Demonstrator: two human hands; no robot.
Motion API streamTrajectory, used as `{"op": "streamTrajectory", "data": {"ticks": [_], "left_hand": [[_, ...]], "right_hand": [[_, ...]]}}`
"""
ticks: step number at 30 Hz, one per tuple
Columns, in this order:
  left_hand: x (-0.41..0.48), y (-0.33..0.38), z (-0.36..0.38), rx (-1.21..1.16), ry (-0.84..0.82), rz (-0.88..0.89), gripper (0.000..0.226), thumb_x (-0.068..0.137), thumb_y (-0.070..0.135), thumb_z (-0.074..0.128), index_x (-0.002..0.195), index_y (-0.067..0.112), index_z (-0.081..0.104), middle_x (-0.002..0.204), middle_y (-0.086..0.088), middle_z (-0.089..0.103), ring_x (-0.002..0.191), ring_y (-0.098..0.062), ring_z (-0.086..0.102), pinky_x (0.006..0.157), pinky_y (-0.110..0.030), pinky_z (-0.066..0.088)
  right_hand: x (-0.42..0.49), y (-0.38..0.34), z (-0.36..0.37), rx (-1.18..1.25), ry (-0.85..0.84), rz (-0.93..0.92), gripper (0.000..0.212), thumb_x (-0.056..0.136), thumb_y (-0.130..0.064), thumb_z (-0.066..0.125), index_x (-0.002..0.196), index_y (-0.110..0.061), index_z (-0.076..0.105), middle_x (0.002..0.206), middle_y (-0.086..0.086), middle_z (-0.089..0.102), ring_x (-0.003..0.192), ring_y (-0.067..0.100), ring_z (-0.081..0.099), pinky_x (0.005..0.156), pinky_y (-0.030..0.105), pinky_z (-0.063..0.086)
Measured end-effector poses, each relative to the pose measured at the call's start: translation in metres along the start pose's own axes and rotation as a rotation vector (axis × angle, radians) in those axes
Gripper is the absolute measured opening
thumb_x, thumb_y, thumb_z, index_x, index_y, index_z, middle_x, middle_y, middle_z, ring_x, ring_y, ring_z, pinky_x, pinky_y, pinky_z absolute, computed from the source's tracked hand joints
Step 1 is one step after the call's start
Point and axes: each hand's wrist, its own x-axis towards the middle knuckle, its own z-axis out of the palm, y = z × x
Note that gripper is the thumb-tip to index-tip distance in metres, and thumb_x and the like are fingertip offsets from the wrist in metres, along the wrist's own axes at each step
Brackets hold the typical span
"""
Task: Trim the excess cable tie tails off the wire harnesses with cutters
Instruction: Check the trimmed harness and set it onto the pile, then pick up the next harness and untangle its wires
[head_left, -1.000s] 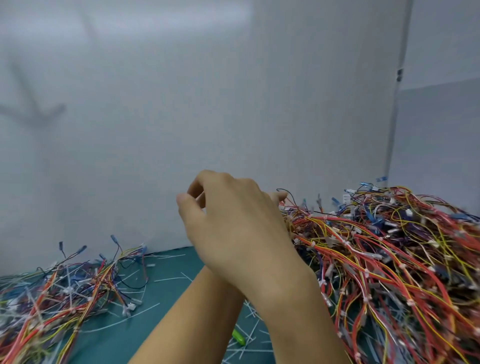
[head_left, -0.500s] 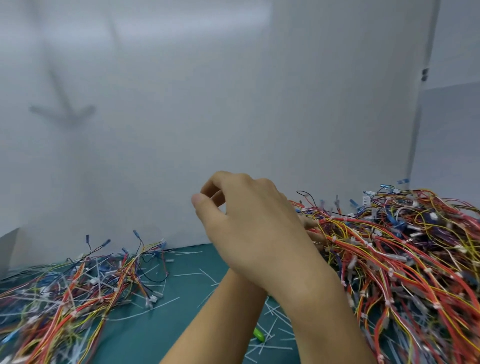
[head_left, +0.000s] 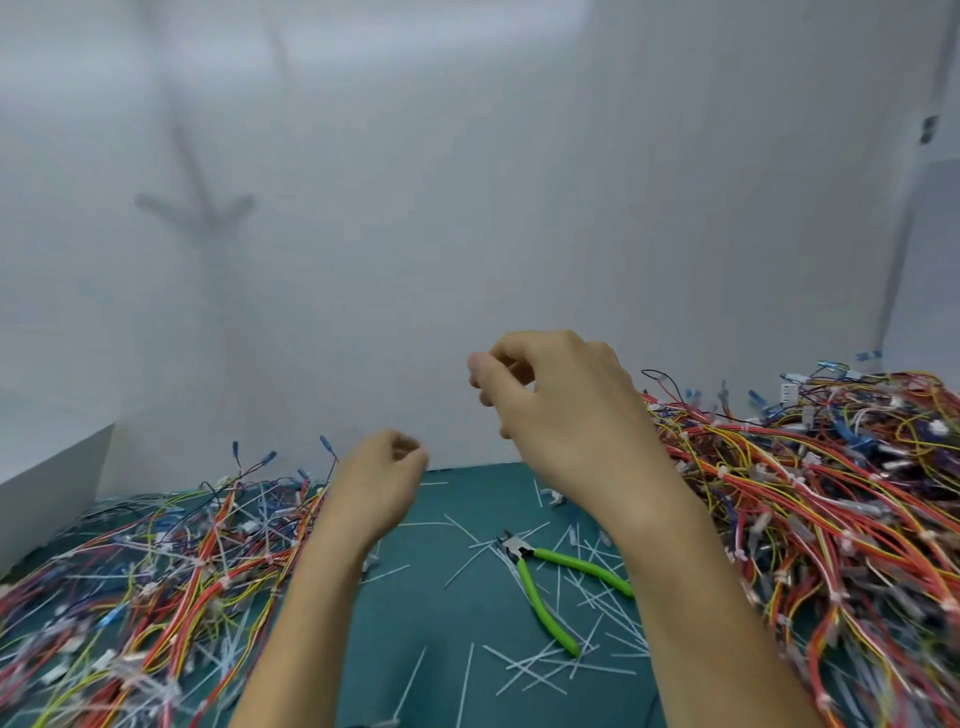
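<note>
Moved: both hands have parted since the earlier frame; the left hand (head_left: 382, 488) has come out from behind the right hand (head_left: 561, 415), and the cutters (head_left: 550, 579), then only a green tip, show whole.
Left heap of harnesses (head_left: 156, 571): lies on the desk (head_left: 441, 623), untouched.
Left hand: raised above the heap's edge, fingers curled into the palm, blurred.
Cutters: flat on the desk between the forearms, handles apart, among cut tails (head_left: 524, 667).
Right hand: higher, thumb meeting forefinger; cannot tell whether anything is pinched.
Right heap of harnesses (head_left: 805, 493): just beside the right wrist.
</note>
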Motion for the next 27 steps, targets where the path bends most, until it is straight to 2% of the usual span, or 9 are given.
{"op": "streamTrajectory", "data": {"ticks": [2, 4, 9, 12, 15, 18, 22, 25, 27], "left_hand": [[0.006, -0.037, -0.015, 0.407, 0.092, -0.042, 0.019, 0.097, 0.023, 0.051, 0.101, 0.008, 0.063, 0.106, -0.01, 0.069, 0.101, -0.031, 0.062, 0.084, -0.036, 0.049], [0.006, -0.064, -0.024, 0.58, 0.105, -0.113, 0.017, 0.095, 0.022, 0.049, 0.097, 0.006, 0.054, 0.109, -0.017, 0.064, 0.101, -0.036, 0.059, 0.081, -0.039, 0.049], [0.007, -0.092, -0.025, 0.671, 0.049, -0.211, 0.015, 0.096, 0.019, 0.051, 0.104, 0.007, 0.052, 0.113, -0.018, 0.062, 0.102, -0.036, 0.06, 0.083, -0.04, 0.049], [0.007, -0.095, -0.024, 0.677, 0.073, -0.223, 0.019, 0.096, 0.019, 0.052, 0.11, 0.007, 0.054, 0.115, -0.017, 0.062, 0.104, -0.036, 0.06, 0.084, -0.041, 0.049], [0.007, -0.096, -0.022, 0.629, 0.088, -0.255, 0.034, 0.097, 0.017, 0.054, 0.126, 0.0, 0.046, 0.129, -0.023, 0.049, 0.112, -0.041, 0.058, 0.09, -0.045, 0.047], [0.007, -0.102, -0.022, 0.623, 0.1, -0.257, 0.037, 0.096, 0.015, 0.055, 0.127, -0.001, 0.041, 0.13, -0.024, 0.052, 0.116, -0.042, 0.057, 0.092, -0.046, 0.047], [0.007, -0.102, -0.025, 0.663, 0.083, -0.274, 0.033, 0.092, 0.038, 0.061, 0.114, 0.015, 0.057, 0.12, -0.012, 0.064, 0.11, -0.034, 0.062, 0.084, -0.039, 0.047], [0.003, -0.095, -0.023, 0.604, 0.073, -0.242, 0.022, 0.088, 0.038, 0.064, 0.102, 0.021, 0.065, 0.108, -0.007, 0.07, 0.101, -0.03, 0.065, 0.084, -0.037, 0.05], [0.002, -0.09, -0.027, 0.383, 0.114, -0.184, 0.008, 0.085, 0.03, 0.068, 0.091, 0.024, 0.067, 0.097, -0.003, 0.072, 0.094, -0.026, 0.066, 0.084, -0.036, 0.053]], "right_hand": [[0.004, 0.002, 0.008, 0.057, 0.102, -0.008, 0.042, 0.099, -0.051, 0.045, 0.081, -0.021, 0.069, 0.077, -0.002, 0.071, 0.072, 0.027, 0.067, 0.074, 0.041, 0.054], [0.005, 0.003, 0.017, 0.082, 0.25, -0.05, 0.049, 0.099, -0.054, 0.043, 0.075, -0.019, 0.068, 0.062, -0.002, 0.067, 0.065, 0.026, 0.065, 0.068, 0.04, 0.051], [0.003, 0.008, 0.039, 0.008, 0.539, -0.234, 0.064, 0.098, -0.054, 0.041, 0.061, -0.007, 0.065, 0.042, 0.01, 0.046, 0.045, 0.038, 0.046, 0.046, 0.044, 0.039], [0.001, 0.012, 0.051, -0.028, 0.599, -0.338, 0.062, 0.1, -0.044, 0.041, 0.054, -0.007, 0.062, 0.04, 0.008, 0.047, 0.039, 0.035, 0.045, 0.039, 0.039, 0.035], [-0.001, 0.015, 0.061, -0.088, 0.633, -0.434, 0.058, 0.1, -0.037, 0.043, 0.05, -0.01, 0.053, 0.04, 0.004, 0.043, 0.036, 0.03, 0.04, 0.04, 0.03, 0.023], [-0.002, 0.017, 0.068, -0.118, 0.602, -0.505, 0.051, 0.098, -0.032, 0.048, 0.05, -0.017, 0.041, 0.041, 0.002, 0.036, 0.037, 0.027, 0.034, 0.048, 0.027, 0.014], [-0.002, 0.021, 0.077, -0.174, 0.478, -0.506, 0.047, 0.095, -0.034, 0.05, 0.051, -0.017, 0.044, 0.041, -0.001, 0.043, 0.037, 0.025, 0.04, 0.045, 0.025, 0.017], [-0.001, 0.025, 0.084, -0.301, 0.284, -0.352, 0.046, 0.096, -0.042, 0.047, 0.06, -0.015, 0.054, 0.049, 0.0, 0.055, 0.046, 0.028, 0.052, 0.044, 0.027, 0.029], [0.001, 0.029, 0.09, -0.371, 0.113, -0.207, 0.044, 0.099, -0.048, 0.04, 0.074, -0.019, 0.062, 0.064, -0.001, 0.064, 0.063, 0.028, 0.06, 0.053, 0.031, 0.038]]}}
